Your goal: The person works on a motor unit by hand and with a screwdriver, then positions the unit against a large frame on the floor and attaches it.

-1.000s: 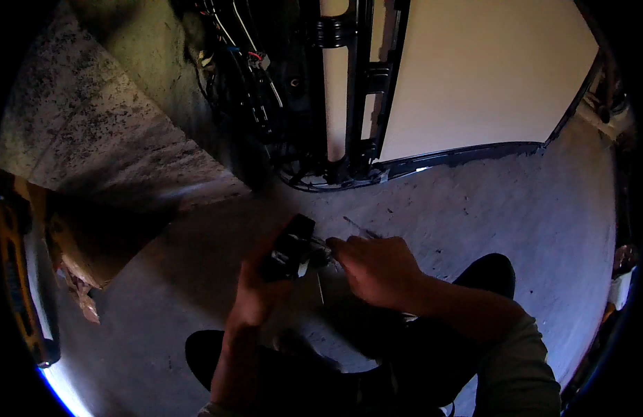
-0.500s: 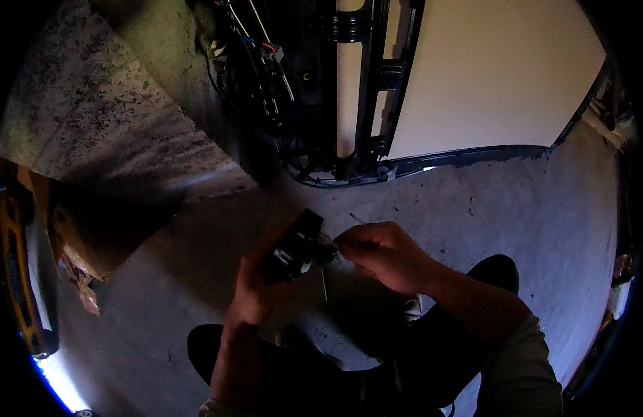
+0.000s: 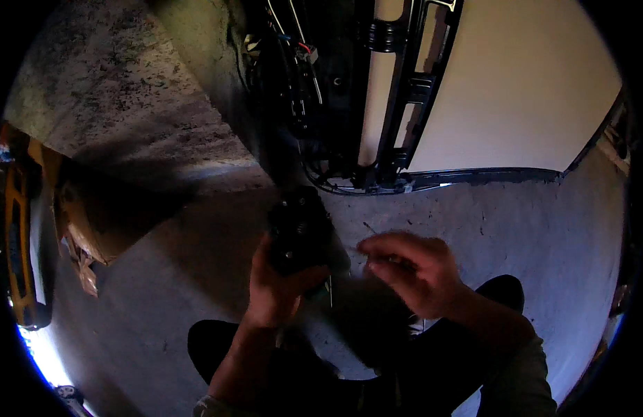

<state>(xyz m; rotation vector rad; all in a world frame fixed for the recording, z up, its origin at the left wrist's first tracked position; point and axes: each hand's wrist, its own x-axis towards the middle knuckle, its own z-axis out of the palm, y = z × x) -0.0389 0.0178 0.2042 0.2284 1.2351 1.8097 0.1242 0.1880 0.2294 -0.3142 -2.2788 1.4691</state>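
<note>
My left hand (image 3: pixel 271 292) is wrapped round a dark, boxy black part (image 3: pixel 300 233) with small shiny round spots on its upper face. The thumb lies across its near end. A thin, light rod or strip (image 3: pixel 331 292) shows just below the part. Right of it, apart from the part, my right hand (image 3: pixel 415 271) has thumb and forefinger closed in a pinch. Whatever sits between those fingertips is too small and dark to name. A short thin sliver (image 3: pixel 370 228) shows just above them; I cannot tell whether it is held or on the floor.
Ahead stands a large pale panel (image 3: pixel 516 90) with a black frame (image 3: pixel 405 104), beside wiring with a red piece (image 3: pixel 304 48). A rough slab (image 3: pixel 127 90) lies far left, with a torn cardboard box (image 3: pixel 92 229) and a yellow-black object (image 3: pixel 17 236) below. Concrete floor (image 3: pixel 543 257) surrounds my shoes.
My left hand has turned the black part so that its spotted face shows. My right hand has drawn back to the right, away from it. The view has shifted slightly.
</note>
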